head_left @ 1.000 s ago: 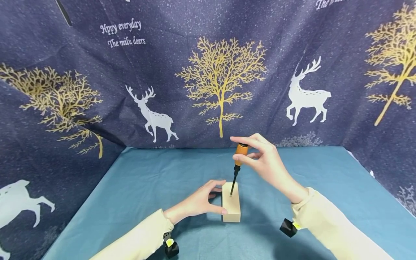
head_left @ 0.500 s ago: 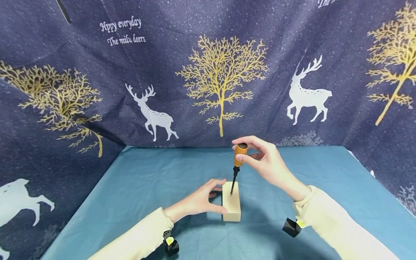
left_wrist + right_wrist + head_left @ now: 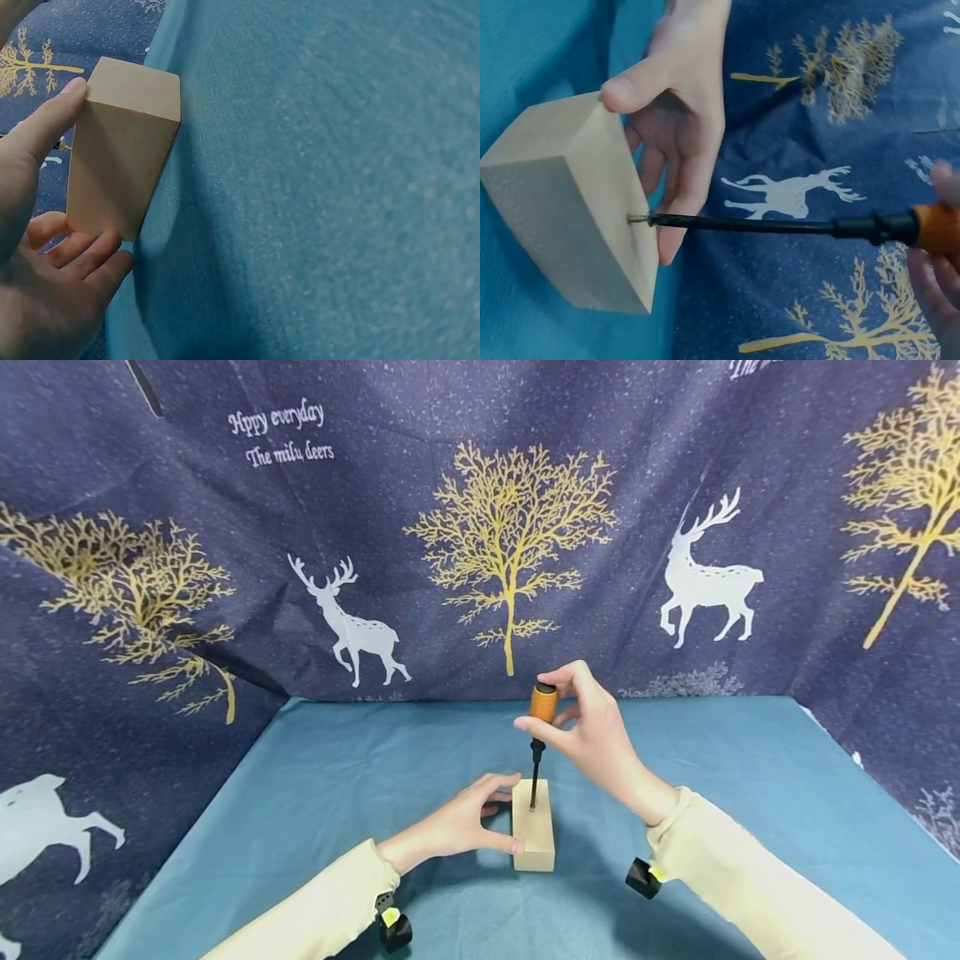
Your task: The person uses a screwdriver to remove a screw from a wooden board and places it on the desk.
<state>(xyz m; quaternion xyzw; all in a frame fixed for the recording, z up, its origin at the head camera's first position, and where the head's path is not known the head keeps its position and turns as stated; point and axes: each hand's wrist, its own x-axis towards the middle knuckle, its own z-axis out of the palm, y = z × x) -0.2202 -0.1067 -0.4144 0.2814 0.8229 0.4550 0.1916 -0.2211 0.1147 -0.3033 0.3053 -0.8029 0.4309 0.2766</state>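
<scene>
Orange-handled, the screwdriver [image 3: 537, 746] stands near upright in your right hand's [image 3: 592, 727] grip over the wooden block [image 3: 533, 833] on blue cloth [image 3: 337, 777], seen from the head. Left wrist: your left hand [image 3: 41, 292] holds the block between thumb and fingers. Right wrist: the tip meets a screw [image 3: 637, 218] jutting from the block

I see a cream left sleeve [image 3: 307, 910] lower left, matching right sleeve [image 3: 757, 872] lower right; black boxy wrist units [image 3: 642, 878], yellow patches [image 3: 391, 916].
</scene>
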